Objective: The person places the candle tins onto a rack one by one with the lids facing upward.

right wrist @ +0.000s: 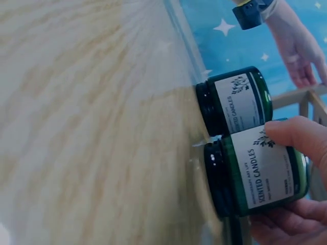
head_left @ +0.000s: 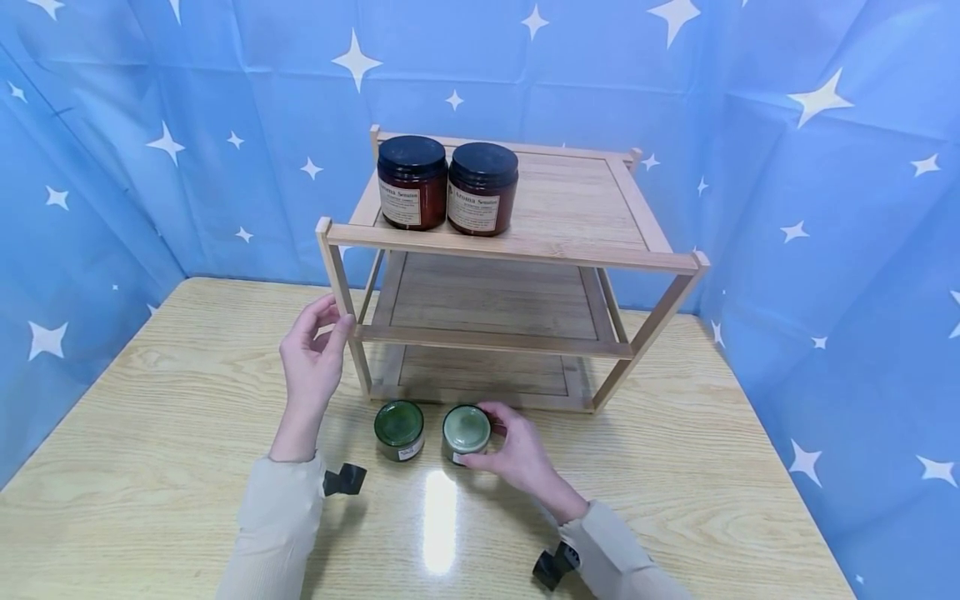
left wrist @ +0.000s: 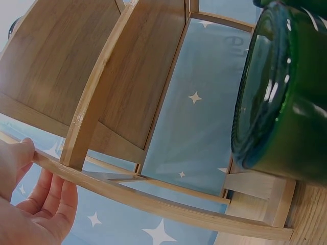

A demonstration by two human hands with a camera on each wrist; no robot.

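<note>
My left hand (head_left: pixel 313 354) grips the front left post of a three-tier wooden shelf (head_left: pixel 442 337), thumb on one side and fingers on the other, as the left wrist view shows. My right hand (head_left: pixel 519 450) holds a green scented candle jar (right wrist: pixel 265 171) between thumb and fingers. That jar stands upside down in front of the shelf, black lid against the table and glass base up. To its left is a second green candle jar (head_left: pixel 399 423), likewise inverted, with no hand on it. Both carry white labels reading "Scented Candles".
Two dark amber jars with black lids, one left (head_left: pixel 412 183) and one right (head_left: pixel 482 190), stand side by side on the top tier's left part. The shelf rests on a light wood table (head_left: pixel 187 417). Blue curtains (head_left: pixel 225 167) with white stars hang behind and at both sides.
</note>
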